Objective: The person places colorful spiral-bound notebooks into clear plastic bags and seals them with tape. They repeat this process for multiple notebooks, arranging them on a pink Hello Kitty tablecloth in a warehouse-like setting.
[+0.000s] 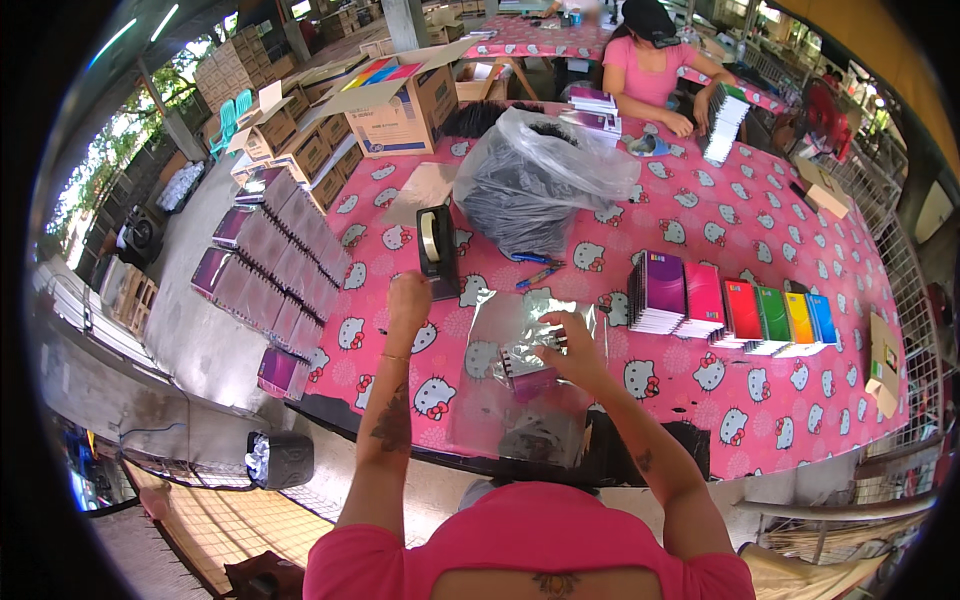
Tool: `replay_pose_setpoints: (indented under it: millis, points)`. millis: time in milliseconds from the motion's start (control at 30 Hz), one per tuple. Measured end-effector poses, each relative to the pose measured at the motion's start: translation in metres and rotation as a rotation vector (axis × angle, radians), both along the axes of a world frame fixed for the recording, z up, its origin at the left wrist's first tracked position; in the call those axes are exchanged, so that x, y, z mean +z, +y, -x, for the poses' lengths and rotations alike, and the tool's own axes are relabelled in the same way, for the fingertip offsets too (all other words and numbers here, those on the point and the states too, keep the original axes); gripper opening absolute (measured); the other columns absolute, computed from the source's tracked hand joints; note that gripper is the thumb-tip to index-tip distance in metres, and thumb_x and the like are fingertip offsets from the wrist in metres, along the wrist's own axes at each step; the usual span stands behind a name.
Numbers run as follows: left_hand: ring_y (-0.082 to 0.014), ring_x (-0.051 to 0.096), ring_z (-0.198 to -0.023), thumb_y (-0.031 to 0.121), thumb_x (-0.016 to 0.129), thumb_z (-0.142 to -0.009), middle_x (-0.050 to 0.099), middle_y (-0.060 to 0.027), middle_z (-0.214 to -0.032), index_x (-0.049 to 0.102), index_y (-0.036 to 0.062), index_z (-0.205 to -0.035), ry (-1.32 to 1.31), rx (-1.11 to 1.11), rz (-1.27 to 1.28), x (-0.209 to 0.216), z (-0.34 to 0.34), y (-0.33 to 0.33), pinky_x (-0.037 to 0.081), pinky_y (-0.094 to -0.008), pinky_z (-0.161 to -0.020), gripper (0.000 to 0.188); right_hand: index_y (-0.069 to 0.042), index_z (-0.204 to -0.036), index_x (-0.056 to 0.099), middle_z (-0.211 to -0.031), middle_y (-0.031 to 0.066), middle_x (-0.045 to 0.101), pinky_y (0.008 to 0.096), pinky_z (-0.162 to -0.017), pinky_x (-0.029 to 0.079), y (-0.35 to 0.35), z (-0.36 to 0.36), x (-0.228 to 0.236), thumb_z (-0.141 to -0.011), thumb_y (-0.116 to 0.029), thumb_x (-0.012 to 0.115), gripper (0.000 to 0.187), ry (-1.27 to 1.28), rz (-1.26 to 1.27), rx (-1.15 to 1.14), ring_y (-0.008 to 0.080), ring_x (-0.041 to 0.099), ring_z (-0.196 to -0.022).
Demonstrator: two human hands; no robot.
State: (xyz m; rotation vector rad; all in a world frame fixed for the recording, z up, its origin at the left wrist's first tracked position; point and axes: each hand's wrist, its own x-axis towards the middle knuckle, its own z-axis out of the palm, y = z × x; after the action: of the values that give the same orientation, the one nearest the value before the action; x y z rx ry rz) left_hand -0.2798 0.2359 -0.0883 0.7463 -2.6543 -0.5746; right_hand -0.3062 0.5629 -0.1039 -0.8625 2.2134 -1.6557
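My left hand (408, 298) is closed at the near end of a black tape dispenser (444, 284) that carries a roll of tape. Whatever its fingers pinch is too small to make out. Over a clear plastic sheet (478, 415) in front of me, my right hand (574, 352) has its thumb and fingers apart and curved. Whether the fingertips press on the sheet is unclear. A small spiral notebook (525, 374) with purple on it shows at the sheet, partly covered by glare and my right hand. Blue pens (537, 276) lie beyond the sheet.
Stacked wrapped notebooks (262, 262) line the left table edge. Purple, pink, red, green, yellow and blue notebooks (742, 308) stand in a row at right. A plastic bag (525, 185) of dark items sits behind the dispenser, near a carton (395, 115). Across the table, a person (655, 75) handles a notebook stack.
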Motion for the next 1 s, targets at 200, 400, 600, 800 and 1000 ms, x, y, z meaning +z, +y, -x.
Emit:
replay_pose_setpoints:
  millis: [200, 400, 600, 800, 1000]
  points:
    - [-0.0196, 0.067, -0.073, 0.029, 0.075, -0.081, 0.070, -0.0103, -0.080, 0.072, 0.0025, -0.091, -0.284, -1.084, -0.164, 0.076, 0.011, 0.098, 0.052, -0.0342, -0.068, 0.029, -0.008, -0.129, 0.049, -0.123, 0.0125, 0.046, 0.0363, -0.086, 0.051, -0.003, -0.001, 0.001, -0.083, -0.012, 0.074, 0.053, -0.018, 0.006, 0.031, 0.0235, 0.055, -0.105]
    - [-0.0131, 0.063, -0.080, 0.030, 0.074, -0.086, 0.068, -0.0087, -0.081, 0.071, 0.0032, -0.095, -0.614, -1.081, -0.691, 0.019, 0.043, 0.081, 0.050, -0.0331, -0.071, 0.029, -0.009, -0.135, 0.045, -0.128, 0.0130, 0.045, 0.0349, -0.086, 0.051, -0.003, 0.001, -0.006, -0.081, -0.013, 0.077, 0.062, -0.022, 0.000, 0.027, 0.0230, 0.055, -0.106]
    - [-0.0153, 0.059, -0.090, 0.036, 0.072, -0.088, 0.067, -0.0091, -0.094, 0.068, 0.0009, -0.105, -0.232, -0.743, -0.858, -0.038, 0.020, 0.085, 0.047, -0.0322, -0.082, 0.039, -0.009, -0.135, 0.044, -0.129, 0.0120, 0.044, 0.0345, -0.087, 0.050, 0.001, 0.000, -0.011, -0.085, -0.015, 0.075, 0.059, -0.129, 0.122, -0.021, 0.0218, 0.053, -0.109]
    - [-0.0323, 0.054, -0.113, 0.043, 0.078, -0.078, 0.059, -0.0168, -0.115, 0.054, -0.0060, -0.122, 0.057, -0.631, 0.437, 0.038, -0.063, 0.174, 0.043, -0.0425, -0.095, 0.069, -0.005, -0.131, 0.049, -0.113, 0.0080, 0.057, 0.0334, -0.088, 0.050, 0.015, -0.052, -0.051, -0.098, -0.028, 0.061, 0.041, -0.408, 0.365, -0.345, 0.0183, 0.057, -0.104]
    - [-0.0322, 0.056, -0.107, 0.037, 0.087, -0.070, 0.057, -0.0158, -0.108, 0.047, -0.0051, -0.123, 0.051, -0.517, -0.063, 0.020, -0.064, 0.161, 0.046, -0.0424, -0.093, 0.079, -0.008, -0.128, 0.054, -0.116, 0.0110, 0.062, 0.0372, -0.097, 0.048, 0.012, -0.094, -0.082, -0.097, -0.040, 0.061, 0.045, -1.485, 0.886, 0.245, 0.0181, 0.055, -0.117]
